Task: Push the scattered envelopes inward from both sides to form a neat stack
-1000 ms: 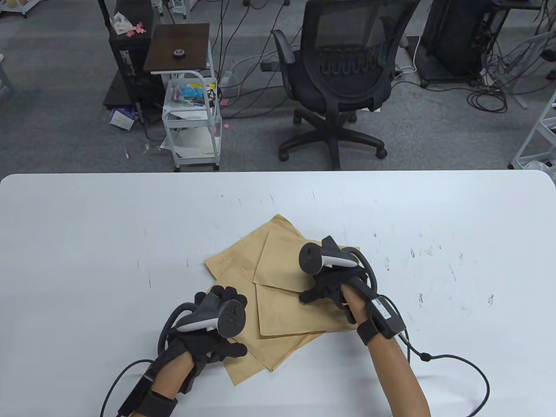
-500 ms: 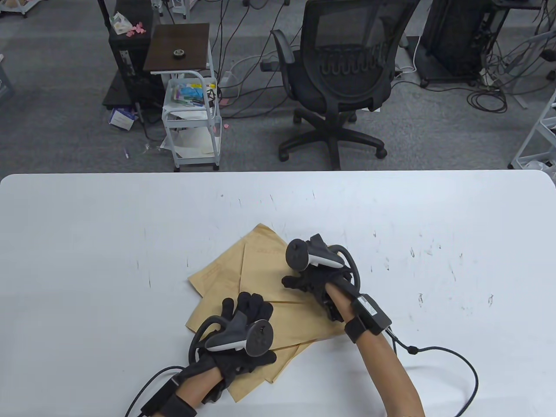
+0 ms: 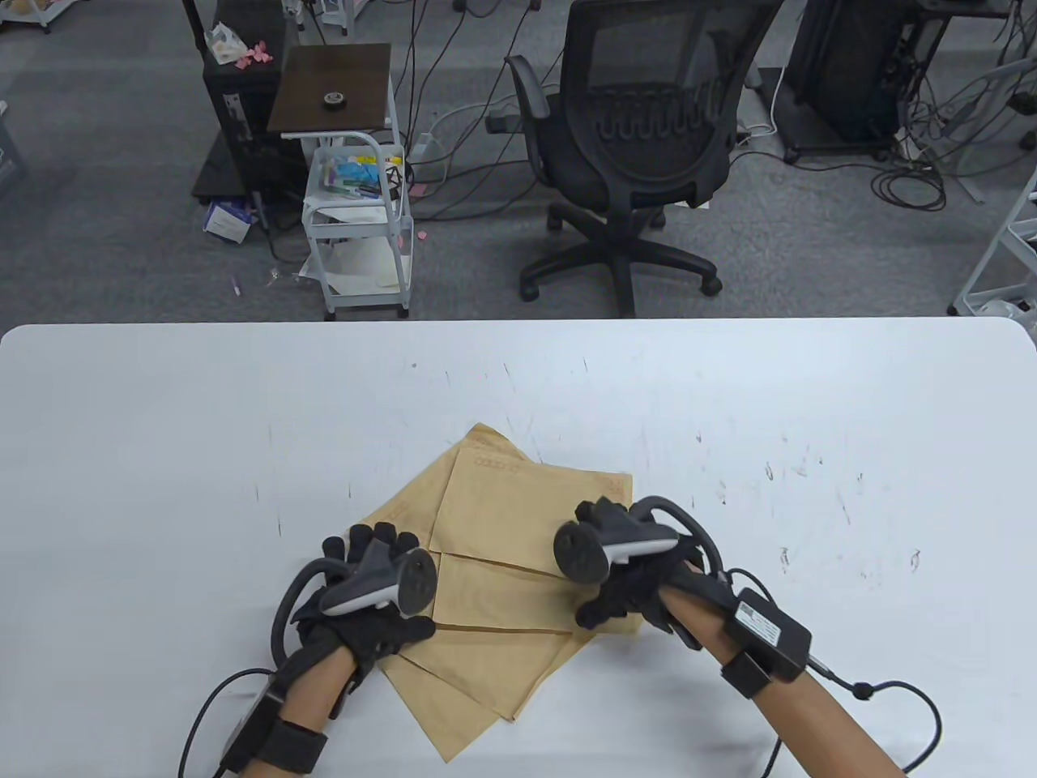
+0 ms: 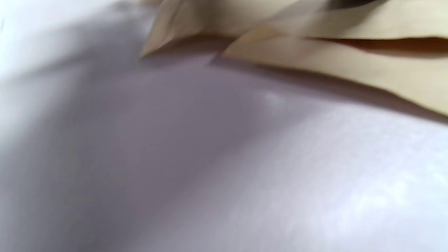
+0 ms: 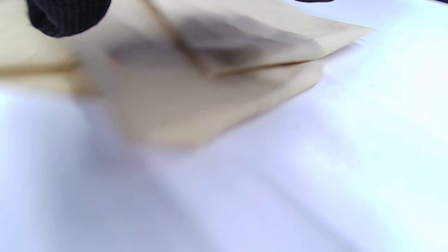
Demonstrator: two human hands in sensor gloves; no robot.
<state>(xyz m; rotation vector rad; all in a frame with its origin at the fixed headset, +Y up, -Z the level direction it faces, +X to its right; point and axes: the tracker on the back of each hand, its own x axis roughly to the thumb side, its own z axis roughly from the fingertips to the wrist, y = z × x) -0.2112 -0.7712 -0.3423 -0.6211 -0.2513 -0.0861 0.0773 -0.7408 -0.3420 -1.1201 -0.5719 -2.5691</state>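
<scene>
Several brown envelopes [image 3: 502, 583] lie in a loose, fanned pile at the table's near middle, their corners pointing different ways. My left hand [image 3: 369, 567] rests at the pile's left edge, its fingers [image 3: 356, 539] stretched out flat and holding nothing. My right hand [image 3: 628, 587] rests on the pile's right edge, and most of its fingers are hidden under the tracker. In the left wrist view the envelope edges [image 4: 315, 52] lift slightly off the table. In the right wrist view one gloved fingertip [image 5: 66, 15] lies on the envelopes [image 5: 210, 80].
The white table [image 3: 162, 446] stretches wide on both sides of the pile. The glove cables [image 3: 891, 713] trail over its near edge. An office chair [image 3: 640, 154] and a small cart [image 3: 356, 227] stand on the floor beyond the far edge.
My left hand came off the top of the pile and moved left to its edge. My right hand slid nearer and to the right, uncovering the top envelope. The pile shifted slightly.
</scene>
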